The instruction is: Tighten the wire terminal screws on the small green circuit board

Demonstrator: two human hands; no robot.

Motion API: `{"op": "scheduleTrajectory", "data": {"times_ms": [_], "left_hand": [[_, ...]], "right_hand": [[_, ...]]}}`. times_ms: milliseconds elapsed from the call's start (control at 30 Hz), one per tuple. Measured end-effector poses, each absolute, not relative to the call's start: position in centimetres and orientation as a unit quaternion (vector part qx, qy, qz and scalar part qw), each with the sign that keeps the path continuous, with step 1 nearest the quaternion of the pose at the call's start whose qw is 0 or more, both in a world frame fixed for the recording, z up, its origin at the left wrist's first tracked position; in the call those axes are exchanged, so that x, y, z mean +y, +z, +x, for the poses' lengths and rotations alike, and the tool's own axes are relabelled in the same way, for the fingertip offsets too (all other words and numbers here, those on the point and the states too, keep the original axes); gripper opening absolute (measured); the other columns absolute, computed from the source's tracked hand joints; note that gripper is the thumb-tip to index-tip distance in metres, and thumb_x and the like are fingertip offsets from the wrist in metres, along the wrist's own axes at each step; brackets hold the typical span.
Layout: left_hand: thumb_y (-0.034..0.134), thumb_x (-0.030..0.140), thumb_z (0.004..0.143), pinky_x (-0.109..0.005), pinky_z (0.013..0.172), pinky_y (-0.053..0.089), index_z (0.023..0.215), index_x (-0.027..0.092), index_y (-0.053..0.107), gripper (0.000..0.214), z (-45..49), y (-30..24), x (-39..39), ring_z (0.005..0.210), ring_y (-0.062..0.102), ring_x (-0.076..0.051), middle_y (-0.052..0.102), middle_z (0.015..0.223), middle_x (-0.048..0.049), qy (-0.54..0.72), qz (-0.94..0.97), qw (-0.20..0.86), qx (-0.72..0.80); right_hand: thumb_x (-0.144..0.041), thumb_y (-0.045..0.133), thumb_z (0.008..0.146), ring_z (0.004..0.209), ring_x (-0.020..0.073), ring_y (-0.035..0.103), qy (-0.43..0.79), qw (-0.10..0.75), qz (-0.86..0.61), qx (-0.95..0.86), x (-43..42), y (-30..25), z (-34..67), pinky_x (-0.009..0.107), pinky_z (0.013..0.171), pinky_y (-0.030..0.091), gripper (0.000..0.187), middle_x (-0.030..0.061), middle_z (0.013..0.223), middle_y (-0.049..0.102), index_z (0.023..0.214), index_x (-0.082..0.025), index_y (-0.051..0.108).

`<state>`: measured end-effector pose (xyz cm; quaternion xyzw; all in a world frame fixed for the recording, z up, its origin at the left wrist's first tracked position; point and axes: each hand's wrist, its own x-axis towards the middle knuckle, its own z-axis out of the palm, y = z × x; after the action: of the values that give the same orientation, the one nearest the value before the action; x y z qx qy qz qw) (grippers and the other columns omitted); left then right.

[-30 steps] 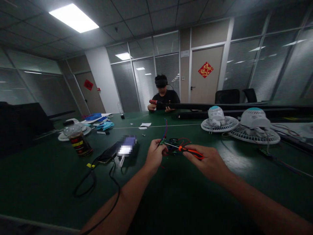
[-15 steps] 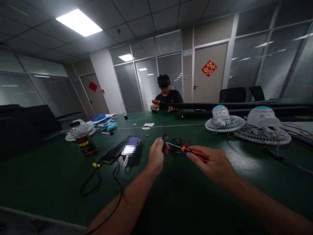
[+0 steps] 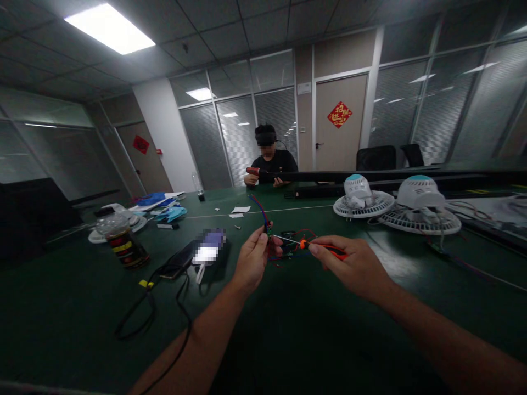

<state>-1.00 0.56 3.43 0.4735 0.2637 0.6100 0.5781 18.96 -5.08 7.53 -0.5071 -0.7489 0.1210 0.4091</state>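
My left hand [image 3: 254, 255] pinches a small circuit board [image 3: 269, 230], mostly hidden by the fingers. Red and blue wires [image 3: 258, 204] rise from it and bend to the left. In my right hand [image 3: 354, 263] is a screwdriver [image 3: 329, 250] with an orange and black handle. Its thin shaft points left, and the tip meets or nearly meets the board; exact contact is too small to tell. Behind the hands, a loose cluster of red, blue and black wires with small parts [image 3: 293, 241] lies on the green table [image 3: 288, 323].
Left of my hands are a phone with a lit screen [image 3: 209, 248], a black cable [image 3: 153, 307] and a bottle [image 3: 123, 241]. Two white fan units [image 3: 362, 204] stand at right. Across the table a person [image 3: 274, 159] holds a red and black tool [image 3: 253, 171]. Paper scraps [image 3: 240, 209] lie mid-table.
The whole view has shifted, so the scene sits further left. The wires on the board now lean more to the left. Both hands keep their holds, and the screwdriver still points at the board.
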Motion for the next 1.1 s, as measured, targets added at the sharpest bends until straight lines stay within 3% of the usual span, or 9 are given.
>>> {"op": "scheduleTrajectory", "data": {"times_ms": [233, 433, 633, 767, 1100], "left_hand": [[0.065, 0.034, 0.08, -0.031, 0.074, 0.052, 0.123, 0.016, 0.051, 0.048, -1.1, 3.0, 0.8, 0.073, 0.065, -0.014, 0.07, 0.086, -0.0053, 0.609, 0.498, 0.557, 0.264], [0.062, 0.028, 0.082, -0.032, 0.08, 0.052, 0.126, 0.017, 0.052, 0.046, -1.3, 2.8, 0.9, 0.078, 0.065, -0.013, 0.069, 0.092, -0.0052, 0.582, 0.559, 0.513, 0.294], [0.057, 0.026, 0.086, -0.029, 0.078, 0.052, 0.122, 0.016, 0.055, 0.038, -1.6, 2.8, 0.8, 0.074, 0.063, -0.012, 0.064, 0.082, -0.0015, 0.585, 0.584, 0.47, 0.31], [0.055, 0.024, 0.087, -0.028, 0.077, 0.052, 0.125, 0.016, 0.055, 0.039, -1.7, 2.7, 0.9, 0.073, 0.062, -0.011, 0.062, 0.081, -0.0011, 0.586, 0.599, 0.443, 0.318], [0.055, 0.023, 0.087, -0.027, 0.075, 0.052, 0.126, 0.017, 0.054, 0.04, -1.7, 2.9, 0.6, 0.07, 0.062, -0.011, 0.06, 0.077, 0.0003, 0.591, 0.599, 0.427, 0.331]], "right_hand": [[-0.051, 0.051, 0.084, 0.041, 0.0082, 0.042, 0.303, 0.423, -0.528, -0.671, -4.7, 7.5, 19.1, 0.021, 0.04, 0.03, 0.039, -0.0029, 0.048, 0.053, 0.075, -0.018, 0.068], [-0.047, 0.055, 0.083, 0.036, 0.0045, 0.036, 0.411, 0.444, -0.531, -0.593, -4.3, 7.8, 19.1, 0.019, 0.037, 0.023, 0.038, -0.0043, 0.046, 0.048, 0.059, -0.017, 0.055], [-0.056, 0.048, 0.085, 0.032, 0.004, 0.034, 0.487, 0.401, -0.556, -0.542, -4.2, 7.8, 19.2, 0.017, 0.034, 0.02, 0.046, -0.004, 0.042, 0.047, 0.063, -0.017, 0.057], [-0.055, 0.043, 0.087, 0.033, 0.0043, 0.035, 0.479, 0.381, -0.558, -0.56, -4.4, 7.8, 19.0, 0.018, 0.034, 0.021, 0.05, -0.002, 0.043, 0.05, 0.059, -0.016, 0.055], [-0.048, 0.05, 0.086, 0.041, 0.006, 0.043, 0.38, 0.39, -0.522, -0.656, -4.0, 7.0, 19.3, 0.02, 0.04, 0.03, 0.042, -0.0031, 0.049, 0.051, 0.058, -0.016, 0.056]]}}
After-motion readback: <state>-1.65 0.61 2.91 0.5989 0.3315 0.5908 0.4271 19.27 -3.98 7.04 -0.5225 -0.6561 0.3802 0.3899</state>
